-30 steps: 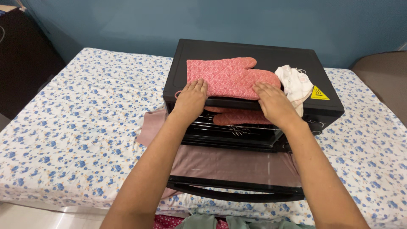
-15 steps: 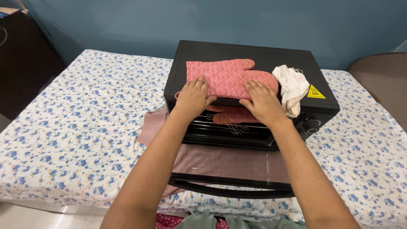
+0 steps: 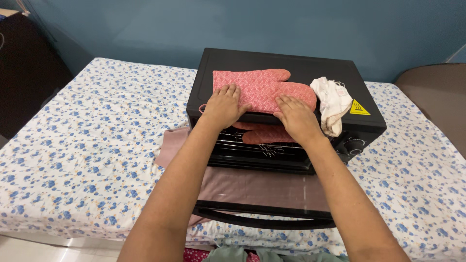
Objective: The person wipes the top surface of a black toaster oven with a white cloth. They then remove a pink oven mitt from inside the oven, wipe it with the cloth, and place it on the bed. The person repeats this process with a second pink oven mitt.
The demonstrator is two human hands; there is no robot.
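Hands (image 3: pixel 223 107) press flat on pink oven mitt (image 3: pixel 262 90).

A teal wall (image 3: pixel 145 24) runs across the back, plain and evenly lit. Below it a bed (image 3: pixel 73 145) fills the view, its sheet white with small blue flowers. A dark cabinet (image 3: pixel 22 68) stands at the far left, against the wall. At right, a brown chair (image 3: pixel 437 92) edges in. A pale floor (image 3: pixel 48 250) shows at bottom left.

Pink oven mitt (image 3: pixel 259 89) flat atop oven (image 3: pixel 286 65)
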